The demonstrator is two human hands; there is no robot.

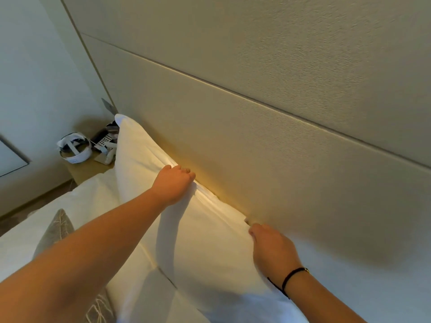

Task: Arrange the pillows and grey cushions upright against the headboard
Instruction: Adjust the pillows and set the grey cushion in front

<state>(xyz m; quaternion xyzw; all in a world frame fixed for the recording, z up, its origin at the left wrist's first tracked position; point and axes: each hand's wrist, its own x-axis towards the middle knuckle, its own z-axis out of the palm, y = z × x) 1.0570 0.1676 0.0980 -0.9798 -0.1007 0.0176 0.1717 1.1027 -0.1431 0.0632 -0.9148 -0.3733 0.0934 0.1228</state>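
A large white pillow [144, 164] stands upright against the beige padded headboard [256, 141]. My left hand [173, 185] grips its top edge near the middle, fingers curled over the fabric. My right hand [271, 250] pinches the top edge further right, close to the headboard. A grey patterned cushion [54, 231] lies on the white bed at the left, partly behind my left forearm. Another grey patterned cushion [99, 308] peeks out at the bottom edge.
A wooden nightstand [86, 170] stands beyond the pillow at the left, carrying a white headset [74, 148], a remote [103, 141] and small items. The white duvet [93, 194] covers the bed. A pale wall rises at the left.
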